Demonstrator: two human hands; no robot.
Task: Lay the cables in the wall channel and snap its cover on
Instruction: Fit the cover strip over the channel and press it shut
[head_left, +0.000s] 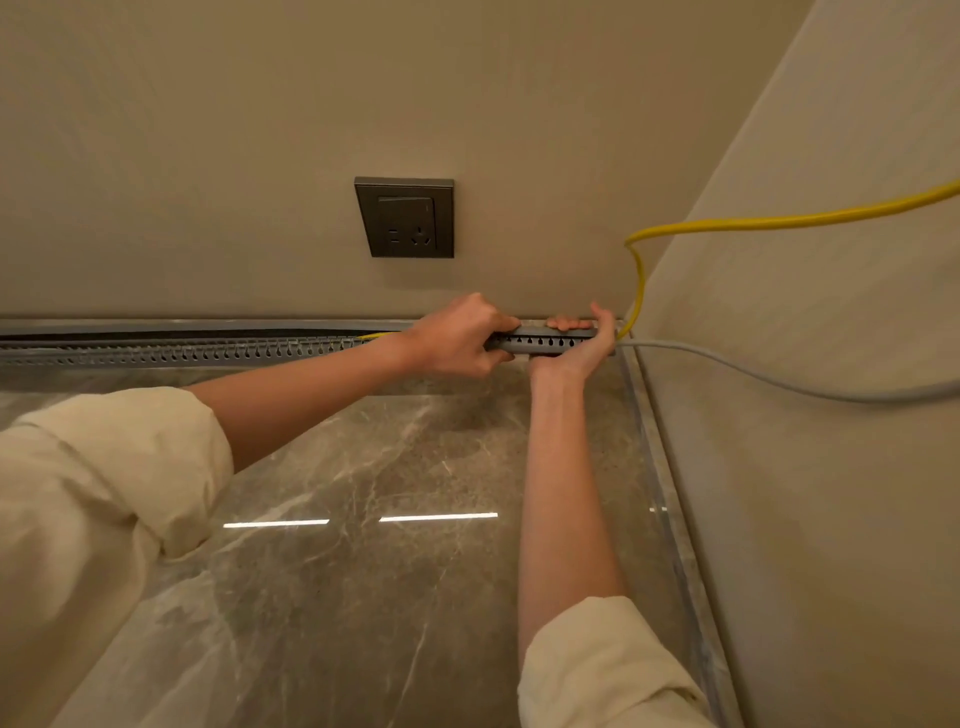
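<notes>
Both hands on the channel, far right corner

Here the slotted grey channel (208, 349) runs along the foot of the far wall. Left hand (457, 338) curls closed around it. Right hand (576, 340) clamps the end section just beside, fingers (569, 324) over the top. Yellow cable (636, 280) drops into the channel's right end; grey cable (753, 371) exits there, trailing right. Wall socket (405, 218) sits above. Marble floor (363, 519) lies near.

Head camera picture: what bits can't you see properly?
- Yellow cable: the far end runs off the right edge; inside the channel, the hands hide most of it.
- Grey cable: also cut off by the right edge.
- Channel: its left end is cut by the left edge.
- Cover between left hand and right hand: fingers hide whether it has snapped on.
</notes>
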